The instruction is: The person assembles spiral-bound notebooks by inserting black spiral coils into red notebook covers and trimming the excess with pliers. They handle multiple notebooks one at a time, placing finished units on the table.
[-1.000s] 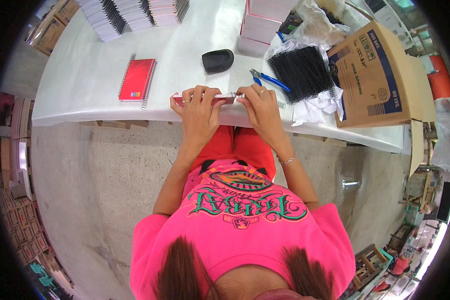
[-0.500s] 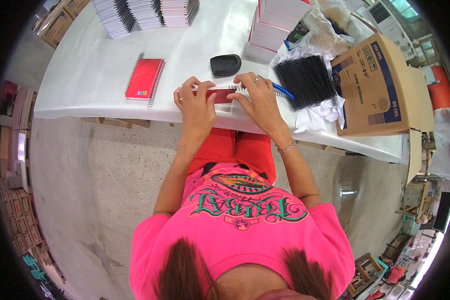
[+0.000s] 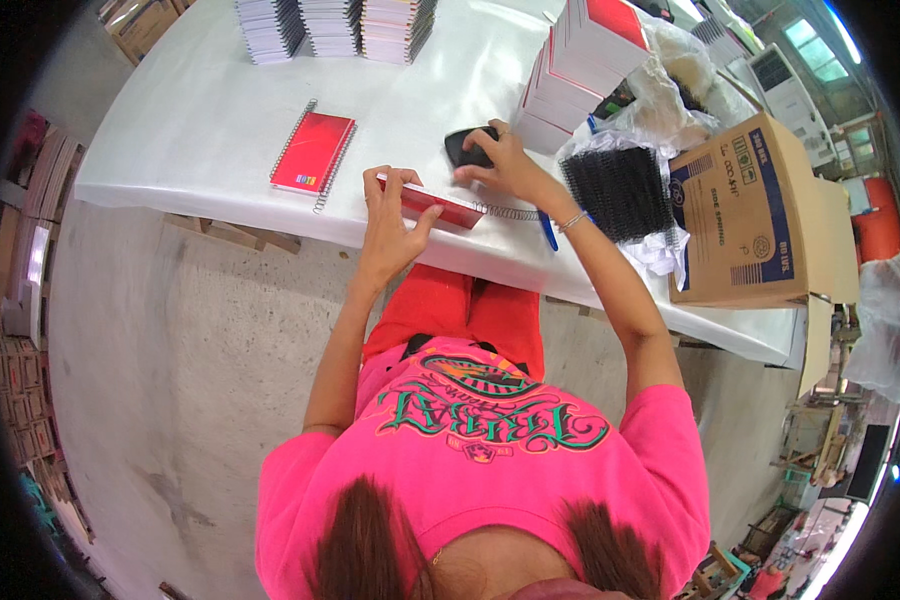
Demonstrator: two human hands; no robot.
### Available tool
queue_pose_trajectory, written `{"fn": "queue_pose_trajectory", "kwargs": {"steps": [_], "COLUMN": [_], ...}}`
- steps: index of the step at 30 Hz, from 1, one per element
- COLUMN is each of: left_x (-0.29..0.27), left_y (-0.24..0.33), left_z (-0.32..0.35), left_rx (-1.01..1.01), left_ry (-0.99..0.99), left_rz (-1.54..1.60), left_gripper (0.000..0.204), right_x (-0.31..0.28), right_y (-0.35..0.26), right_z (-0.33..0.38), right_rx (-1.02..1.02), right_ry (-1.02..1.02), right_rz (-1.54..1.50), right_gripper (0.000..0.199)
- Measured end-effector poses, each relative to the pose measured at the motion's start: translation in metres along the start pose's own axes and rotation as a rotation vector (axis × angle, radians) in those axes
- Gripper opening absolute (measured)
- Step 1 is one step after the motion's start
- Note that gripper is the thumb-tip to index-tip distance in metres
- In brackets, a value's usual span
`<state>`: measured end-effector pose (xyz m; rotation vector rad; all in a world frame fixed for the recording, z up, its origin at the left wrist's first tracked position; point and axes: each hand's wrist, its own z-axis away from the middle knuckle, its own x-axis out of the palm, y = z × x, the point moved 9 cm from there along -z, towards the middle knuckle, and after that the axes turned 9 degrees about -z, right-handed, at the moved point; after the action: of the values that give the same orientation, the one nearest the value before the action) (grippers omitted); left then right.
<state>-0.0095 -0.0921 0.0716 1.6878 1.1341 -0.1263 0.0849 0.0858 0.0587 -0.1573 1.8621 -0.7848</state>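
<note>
My left hand (image 3: 390, 225) holds a red-covered notebook (image 3: 440, 205) by its near end, at the front edge of the white table (image 3: 210, 130). A metal spiral (image 3: 510, 212) sticks out of the notebook's right end. My right hand (image 3: 500, 160) reaches over the notebook and rests on a small black object (image 3: 467, 146) lying on the table. A second red spiral notebook (image 3: 313, 153) lies flat to the left of my hands.
Stacks of notebooks (image 3: 330, 25) stand at the table's far edge, another stack (image 3: 580, 65) at the right. A bundle of black spirals (image 3: 620, 190), crumpled plastic (image 3: 670, 90), a blue pen (image 3: 549, 232) and a cardboard box (image 3: 750, 215) sit at the right.
My right hand has left the notebook and moved away to the black object. The left hand keeps hold of the notebook, which has tilted slightly.
</note>
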Motion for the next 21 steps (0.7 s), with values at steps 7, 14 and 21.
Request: {"fn": "queue_pose_trajectory", "kwargs": {"steps": [7,14,21], "left_x": [-0.010,0.006,0.011], "left_y": [-0.012,-0.017,-0.013], "left_z": [-0.016,-0.026,-0.027], "left_rx": [0.079,0.092,0.111], "left_ry": [0.039,-0.025,-0.045], "left_rz": [0.028,0.093,0.137], "left_gripper": [0.063,0.072,0.071], "right_x": [-0.007,-0.034,-0.013], "right_y": [-0.011,-0.046,-0.035], "right_z": [0.018,0.061,0.071], "right_rx": [0.340,0.106,0.311], "right_ry": [-0.225,-0.402,-0.489], "right_rz": [-0.791,-1.301,-0.837], "right_gripper": [0.051,0.071,0.052]}}
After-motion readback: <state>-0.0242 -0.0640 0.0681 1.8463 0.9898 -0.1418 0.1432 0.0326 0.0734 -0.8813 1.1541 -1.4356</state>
